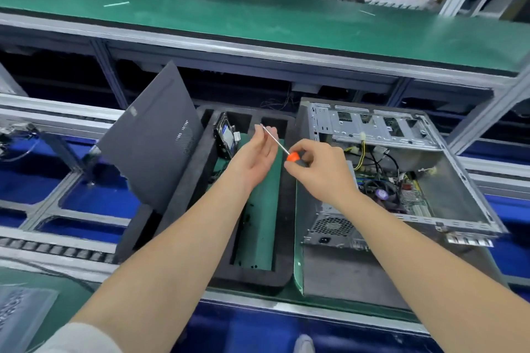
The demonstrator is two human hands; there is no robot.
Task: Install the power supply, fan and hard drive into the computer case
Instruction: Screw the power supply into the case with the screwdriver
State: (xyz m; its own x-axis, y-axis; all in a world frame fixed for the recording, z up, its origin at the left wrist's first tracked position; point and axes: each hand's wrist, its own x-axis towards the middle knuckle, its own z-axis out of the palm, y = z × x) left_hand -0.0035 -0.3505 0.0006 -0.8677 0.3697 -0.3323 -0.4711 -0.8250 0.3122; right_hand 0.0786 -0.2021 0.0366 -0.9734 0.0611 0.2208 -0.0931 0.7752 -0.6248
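At a factory bench, a person's right hand (321, 172) closes round the black handle of a slim steel-shafted screwdriver with an orange collar (293, 156), hiding most of the grip. The shaft slants up and away to the fingertips of the left hand (255, 157), turned palm up with its fingers loosely bent. Whether they pinch the tip or only touch it cannot be made out, and anything held there is too small to see.

Below the right wrist lies the open bare-metal computer case (453, 189), on its side on a grey foam pad. Its circuit board and a tangle of black and yellow cables are partly covered by the hand. A silver boxy power supply with a round perforated grille (329, 226) sits at the case's near end, its right side blurred.

The dark hard drive with a pale label (226, 137) stands on edge in a slot of the black moulded foam tray (252, 272), just left of the left hand. A matt dark-grey sheet-metal side panel with a patch of vent holes (152, 146) leans against the tray's left edge. Behind runs a green-matted shelf (258, 17), cut off at both sides.
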